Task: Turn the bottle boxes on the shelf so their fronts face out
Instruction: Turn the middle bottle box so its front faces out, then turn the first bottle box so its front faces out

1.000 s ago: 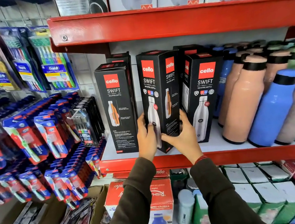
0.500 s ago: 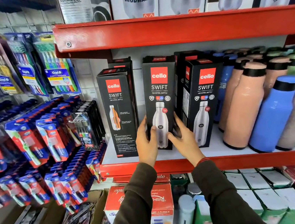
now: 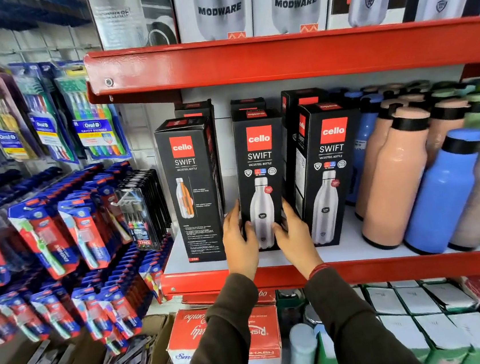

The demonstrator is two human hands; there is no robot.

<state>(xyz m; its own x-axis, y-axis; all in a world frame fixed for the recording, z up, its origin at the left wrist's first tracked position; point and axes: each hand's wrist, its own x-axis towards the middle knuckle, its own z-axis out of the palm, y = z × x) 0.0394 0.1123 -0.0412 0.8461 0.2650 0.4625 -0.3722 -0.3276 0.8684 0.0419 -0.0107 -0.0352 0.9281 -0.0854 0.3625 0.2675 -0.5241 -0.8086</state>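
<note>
Head view shows left hand and right hand clasping the middle box on the shelf, squaring its front outward.

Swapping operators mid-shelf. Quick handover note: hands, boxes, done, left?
Left hand and right hand grip the lower sides of the middle box, which stands on the shelf.
Middle box and right box show their fronts with the silver bottle picture.
Left box shows a panel with fine print and an orange bottle cutaway, apparently a side or back.
Left to do: release the middle box, turn the left box. Boxes behind are mostly hidden; check them.
</note>
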